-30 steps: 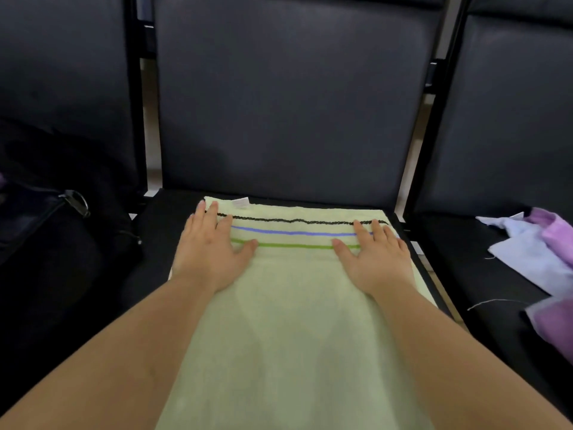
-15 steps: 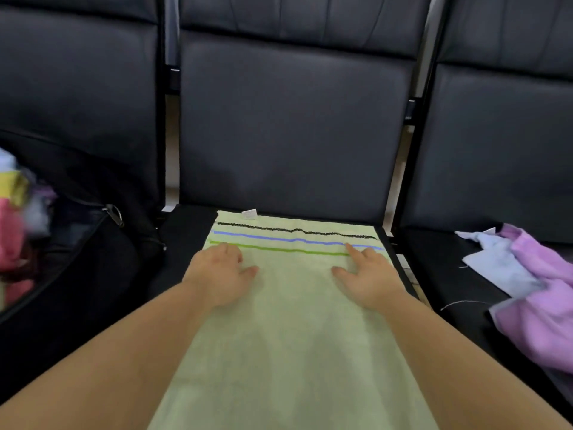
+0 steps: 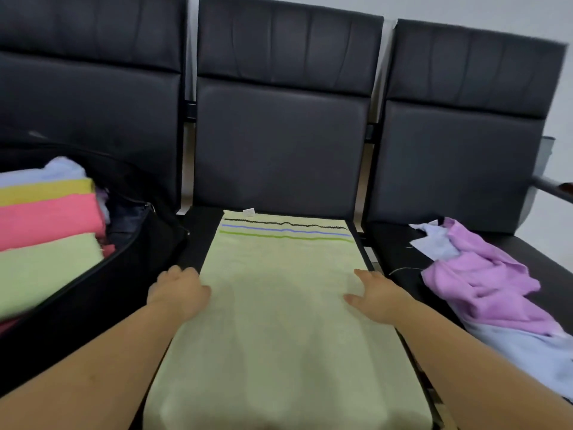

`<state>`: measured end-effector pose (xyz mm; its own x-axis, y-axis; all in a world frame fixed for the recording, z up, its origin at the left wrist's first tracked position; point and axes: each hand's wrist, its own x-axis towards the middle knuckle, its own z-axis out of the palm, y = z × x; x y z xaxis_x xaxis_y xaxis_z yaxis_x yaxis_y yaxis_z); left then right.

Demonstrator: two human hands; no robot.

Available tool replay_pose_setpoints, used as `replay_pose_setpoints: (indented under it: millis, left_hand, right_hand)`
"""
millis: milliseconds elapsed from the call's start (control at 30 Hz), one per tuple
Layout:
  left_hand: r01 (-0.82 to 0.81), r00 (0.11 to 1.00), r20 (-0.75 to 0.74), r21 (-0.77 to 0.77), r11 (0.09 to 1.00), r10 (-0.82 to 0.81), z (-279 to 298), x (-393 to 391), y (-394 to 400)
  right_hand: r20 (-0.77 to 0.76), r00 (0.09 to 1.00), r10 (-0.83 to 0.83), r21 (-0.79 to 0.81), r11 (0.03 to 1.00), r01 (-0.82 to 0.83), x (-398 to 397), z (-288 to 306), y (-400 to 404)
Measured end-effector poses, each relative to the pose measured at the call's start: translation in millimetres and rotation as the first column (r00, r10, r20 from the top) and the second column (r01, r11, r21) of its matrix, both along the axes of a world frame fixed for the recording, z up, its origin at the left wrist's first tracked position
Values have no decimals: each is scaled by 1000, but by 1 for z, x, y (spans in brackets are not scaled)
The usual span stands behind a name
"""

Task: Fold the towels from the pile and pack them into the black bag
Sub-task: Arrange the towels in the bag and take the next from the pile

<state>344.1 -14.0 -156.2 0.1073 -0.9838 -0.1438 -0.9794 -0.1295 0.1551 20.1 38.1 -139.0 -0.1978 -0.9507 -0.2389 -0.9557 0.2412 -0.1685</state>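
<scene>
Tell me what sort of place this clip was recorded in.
Probably a waiting room or office lobby, not a home: a row of joined black padded seats against a plain wall, used as a worktop for the green towel, with the black bag beside.

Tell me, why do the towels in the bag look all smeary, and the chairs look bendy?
Head view: the folded towels in the black bag are blurred at the left edge; the wide-angle lens bows the chair backs; soft, even light, faint shadows on the green towel.
</scene>
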Motion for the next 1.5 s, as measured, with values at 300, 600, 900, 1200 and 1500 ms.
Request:
replay_pose_setpoints:
  millis: [300,600,900,1200,1500]
  left_hand:
    - [5,991,-135,146,989,15,14,14,30]
    - [-39,728,-667,194,980,161,19,18,45]
    - [74,548,-836,91,993,35,35,37,56]
    - [250,740,-640,-22,968,-206,46,56,70]
    - [352,847,-335,-228,908,-413,69,61,83]
  right_hand:
    - [235,919,-315,11,947,322,-30,-5,46]
    - [732,565,-382,94,877,471,-27,4,58]
    - [792,550,-263,88,942,324,-17,23,75]
    - [663,735,-144,-19,978,208,-33,41,97]
    - [184,982,48,-259,966,2,-39,54,107]
